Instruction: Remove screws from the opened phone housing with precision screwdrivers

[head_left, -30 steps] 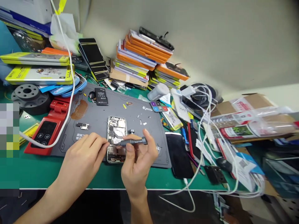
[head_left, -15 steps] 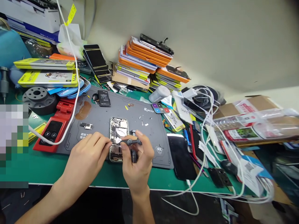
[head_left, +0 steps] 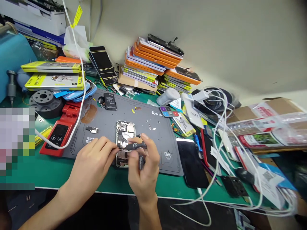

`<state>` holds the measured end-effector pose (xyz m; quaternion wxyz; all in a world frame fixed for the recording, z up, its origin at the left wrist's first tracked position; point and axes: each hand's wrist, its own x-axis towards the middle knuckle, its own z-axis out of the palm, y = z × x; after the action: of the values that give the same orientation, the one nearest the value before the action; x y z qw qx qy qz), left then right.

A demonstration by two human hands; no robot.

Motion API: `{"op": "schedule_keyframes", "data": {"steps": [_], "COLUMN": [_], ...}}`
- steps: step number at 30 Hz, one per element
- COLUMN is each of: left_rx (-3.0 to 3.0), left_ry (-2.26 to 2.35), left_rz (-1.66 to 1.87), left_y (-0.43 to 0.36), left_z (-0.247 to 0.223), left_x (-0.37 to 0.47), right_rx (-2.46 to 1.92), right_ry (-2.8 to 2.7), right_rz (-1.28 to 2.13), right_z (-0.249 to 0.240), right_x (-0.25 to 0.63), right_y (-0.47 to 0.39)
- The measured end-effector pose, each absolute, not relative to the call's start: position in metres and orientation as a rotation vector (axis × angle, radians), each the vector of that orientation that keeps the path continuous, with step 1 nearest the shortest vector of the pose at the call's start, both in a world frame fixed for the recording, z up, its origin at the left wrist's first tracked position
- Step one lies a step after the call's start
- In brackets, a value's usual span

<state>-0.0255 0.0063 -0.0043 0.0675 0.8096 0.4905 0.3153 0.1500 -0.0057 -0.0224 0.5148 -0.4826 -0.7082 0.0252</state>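
Observation:
An opened phone [head_left: 131, 128] with bare circuit boards lies on the grey work mat [head_left: 153, 153]. My right hand [head_left: 144, 179] is closed on a dark screwdriver [head_left: 136, 146], its tip pointing left over the phone's middle. A second dark tool [head_left: 141, 162], its kind unclear, sits lower within the same hand. At the phone's left edge, my left hand [head_left: 92, 164] has thumb and fingers pinched together; whatever is between the tips is too small to make out. A loose black battery [head_left: 110, 101] and a small metal-and-black part [head_left: 92, 129] lie on the mat.
A red device [head_left: 57, 134] with a white cable stands left of the mat. To the right lies a black phone [head_left: 192, 163] among tangled white cables [head_left: 217, 153]. Stacked orange boxes [head_left: 153, 56] line the wall, and tiny loose parts [head_left: 151, 127] dot the mat.
The camera view has turned slightly left, so the scene sits farther right. Both hands stay at the phone, with the right fingers shifting a little around the screwdriver.

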Motion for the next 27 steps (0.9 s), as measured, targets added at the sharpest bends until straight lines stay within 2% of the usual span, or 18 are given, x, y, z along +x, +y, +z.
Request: {"op": "schedule_keyframes", "data": {"steps": [8, 12, 20, 27], "left_rx": [2.421, 2.436, 2.498, 2.520], "left_ry": [1.459, 1.487, 1.438, 1.475], "left_rz": [0.957, 0.986, 0.962, 0.965], "left_y": [0.0037, 0.0045, 0.0069, 0.0069], "left_z": [-0.0060, -0.0056, -0.0008, -0.0018], "left_x": [-0.0261, -0.0237, -0.0236, -0.0212], "right_rx": [-1.158, -1.176, -1.127, -1.196], "right_ry": [-1.592, -1.574, -1.470, -1.363], "right_rz": [0.167, 0.112, 0.336, 0.349], "right_z": [-0.0263, -0.0256, -0.0208, -0.0190], "right_x": [0.1510, 0.1480, 0.1437, 0.1447], "right_y": [-0.0107, -0.0092, -0.0102, -0.0097]}}
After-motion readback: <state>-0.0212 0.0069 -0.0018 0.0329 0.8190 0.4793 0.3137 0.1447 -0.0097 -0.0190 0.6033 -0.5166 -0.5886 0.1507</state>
